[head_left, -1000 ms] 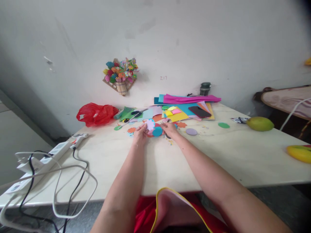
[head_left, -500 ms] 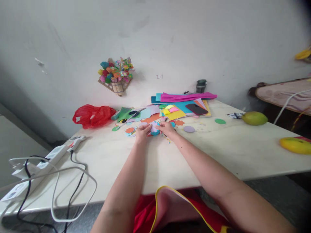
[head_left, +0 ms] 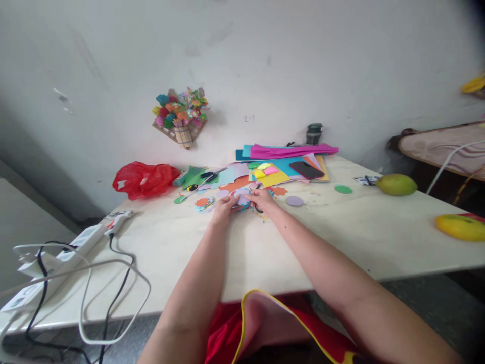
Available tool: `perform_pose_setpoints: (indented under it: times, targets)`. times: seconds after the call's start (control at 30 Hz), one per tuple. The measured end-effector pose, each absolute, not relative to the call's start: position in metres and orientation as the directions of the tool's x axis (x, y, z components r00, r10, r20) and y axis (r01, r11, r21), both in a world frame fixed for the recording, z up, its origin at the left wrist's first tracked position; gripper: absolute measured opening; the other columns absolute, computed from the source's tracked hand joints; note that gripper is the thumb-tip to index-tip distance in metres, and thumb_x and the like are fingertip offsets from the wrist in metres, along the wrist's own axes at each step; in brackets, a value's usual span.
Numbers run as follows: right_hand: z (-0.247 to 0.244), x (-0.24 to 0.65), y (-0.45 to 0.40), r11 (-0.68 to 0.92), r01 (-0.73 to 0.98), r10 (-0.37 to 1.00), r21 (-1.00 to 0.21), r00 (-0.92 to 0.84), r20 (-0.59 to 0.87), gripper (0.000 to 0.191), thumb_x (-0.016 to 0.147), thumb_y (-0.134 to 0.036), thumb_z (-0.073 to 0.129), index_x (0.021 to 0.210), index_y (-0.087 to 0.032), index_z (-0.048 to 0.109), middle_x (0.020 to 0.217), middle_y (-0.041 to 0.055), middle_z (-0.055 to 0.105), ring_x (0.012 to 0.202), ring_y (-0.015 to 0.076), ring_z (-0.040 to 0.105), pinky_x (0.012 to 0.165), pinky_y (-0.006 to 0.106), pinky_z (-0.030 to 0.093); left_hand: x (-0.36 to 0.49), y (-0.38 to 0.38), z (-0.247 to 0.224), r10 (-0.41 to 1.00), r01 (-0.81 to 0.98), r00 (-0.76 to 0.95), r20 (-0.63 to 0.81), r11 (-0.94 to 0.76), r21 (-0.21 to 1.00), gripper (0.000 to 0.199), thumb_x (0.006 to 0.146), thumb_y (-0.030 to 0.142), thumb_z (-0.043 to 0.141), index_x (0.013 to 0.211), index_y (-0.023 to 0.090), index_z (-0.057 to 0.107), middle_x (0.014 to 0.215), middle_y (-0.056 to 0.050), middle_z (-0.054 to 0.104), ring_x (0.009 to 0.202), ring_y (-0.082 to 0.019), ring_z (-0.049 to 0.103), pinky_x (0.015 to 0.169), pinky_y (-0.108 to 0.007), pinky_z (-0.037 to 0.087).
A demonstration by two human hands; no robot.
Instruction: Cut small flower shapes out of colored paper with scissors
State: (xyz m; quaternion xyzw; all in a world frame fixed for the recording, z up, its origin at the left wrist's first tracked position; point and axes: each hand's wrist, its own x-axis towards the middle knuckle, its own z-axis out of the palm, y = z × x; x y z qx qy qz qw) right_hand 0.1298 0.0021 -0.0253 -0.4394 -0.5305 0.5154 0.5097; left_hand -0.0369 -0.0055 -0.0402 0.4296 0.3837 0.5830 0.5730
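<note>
Between my two hands is a lilac paper flower cutout point(head_left: 241, 197) with blue paper showing behind and under it. My left hand point(head_left: 226, 205) pinches its left side, and my right hand point(head_left: 261, 200) pinches its right side. Left of my hands lies a small pile of cutouts with an orange scalloped paper piece point(head_left: 202, 202) on top. Another orange scalloped cutout point(head_left: 279, 191) lies beyond my right hand. A dark curved handle shows beside the right fingers; the rest of it is hidden.
Scissors point(head_left: 212, 176) rest on coloured paper sheets at the back. A phone point(head_left: 306, 170) lies on the paper stack. A red plastic bag point(head_left: 146, 180), power strip point(head_left: 56, 268) with cables, lilac disc point(head_left: 294, 201), green disc point(head_left: 343, 189) and two mangoes point(head_left: 397, 185) are also on the table.
The lilac cutout has shifted slightly and sits more squarely over the blue paper. My left hand has moved slightly right, and the dark handle shows by my right fingers.
</note>
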Motion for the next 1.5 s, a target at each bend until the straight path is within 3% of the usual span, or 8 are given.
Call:
perform_pose_setpoints:
  times: [0.17,0.43,0.97,1.27,1.5]
  targets:
    - [-0.0244,0.1299,0.0018,0.049,-0.046,0.99,-0.998,-0.126,0.054,0.037,0.075,-0.04,0.083,0.061,-0.019,0.056,0.041,-0.0058,0.051,0.035,0.0056,0.034,0.037,0.019,0.019,-0.0381,-0.0058,-0.0411,0.998,-0.304,0.007,0.063,-0.057,0.951,0.042,0.054,0.037,0.102,0.064,0.013,0.069,0.066,-0.003,0.069,0.066,-0.015,0.066,0.07,-0.03,0.059]
    - [-0.019,0.1318,-0.0021,-0.008,-0.172,0.993,-0.985,-0.116,0.012,0.041,0.095,-0.052,0.067,0.072,-0.018,0.06,0.053,0.0004,0.062,0.04,0.0086,0.053,0.035,0.017,0.023,-0.0362,-0.007,-0.039,0.998,-0.318,-0.037,0.048,-0.057,0.946,0.043,0.052,0.033,0.103,0.06,0.016,0.064,0.065,-0.003,0.07,0.065,-0.018,0.068,0.07,-0.033,0.06]
    - [-0.0234,0.1292,0.0006,-0.005,-0.066,0.996,-0.998,-0.084,0.001,0.032,0.077,-0.03,0.085,0.062,-0.018,0.059,0.043,-0.0032,0.055,0.035,0.0068,0.043,0.035,0.018,0.019,-0.0348,-0.0068,-0.0402,0.998,-0.307,-0.047,0.042,-0.054,0.95,0.04,0.056,0.026,0.1,0.053,0.017,0.062,0.058,-0.001,0.062,0.059,-0.016,0.062,0.068,-0.033,0.058]
    - [-0.0225,0.126,-0.0048,0.059,-0.001,0.998,-0.998,-0.034,0.059,0.043,0.068,-0.033,0.088,0.052,-0.021,0.05,0.041,-0.0053,0.05,0.035,0.0072,0.041,0.04,0.021,0.026,-0.033,-0.0094,-0.0381,0.999,-0.266,-0.014,0.047,-0.049,0.963,0.051,0.036,0.042,0.103,0.051,0.016,0.062,0.062,-0.003,0.067,0.06,-0.014,0.061,0.065,-0.029,0.056]
    - [-0.0235,0.128,-0.0028,0.072,0.003,0.997,-0.997,-0.023,0.072,0.045,0.066,-0.039,0.087,0.051,-0.021,0.049,0.039,-0.0048,0.049,0.035,0.0068,0.038,0.039,0.02,0.023,-0.0359,-0.0118,-0.0344,0.996,-0.243,0.071,0.052,-0.033,0.969,0.047,0.038,0.034,0.102,0.068,0.014,0.072,0.073,-0.004,0.073,0.065,-0.015,0.066,0.068,-0.03,0.057]
